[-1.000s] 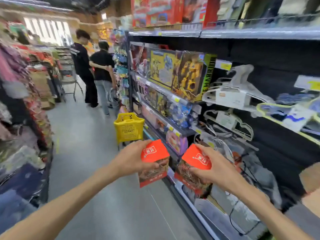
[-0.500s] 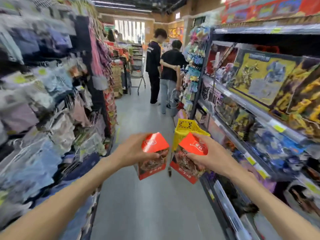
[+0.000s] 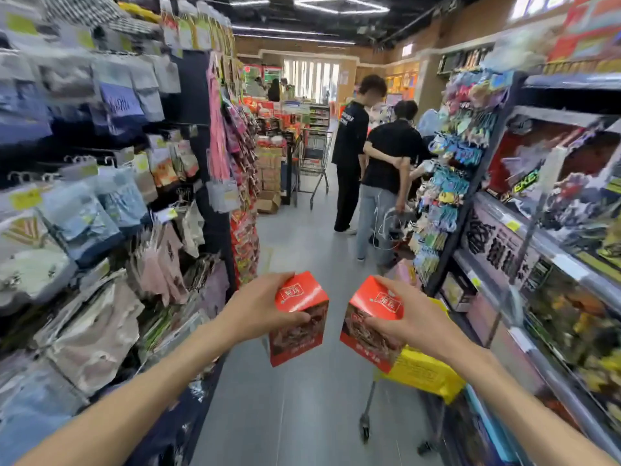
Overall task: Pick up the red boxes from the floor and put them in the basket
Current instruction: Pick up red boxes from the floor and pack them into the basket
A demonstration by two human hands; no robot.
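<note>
My left hand [image 3: 260, 309] grips a red box [image 3: 299, 319] by its top and side, held out in front of me at mid-height. My right hand [image 3: 411, 322] grips a second red box [image 3: 373, 326] the same way, just right of the first; the two boxes are apart. The yellow basket [image 3: 425, 373] on a wheeled stand sits directly below and behind my right hand, largely hidden by that hand and its box.
Racks of hanging packaged clothes [image 3: 100, 230] line the left of the grey aisle floor [image 3: 302, 415]. Toy shelves [image 3: 554, 247] line the right. Two people [image 3: 379, 163] stand further up the aisle beside a metal shopping cart [image 3: 314, 163].
The view has swung left, off the toy shelves and down the aisle. The yellow basket has come much closer and now lies under my right hand. Both hands still hold their boxes.
</note>
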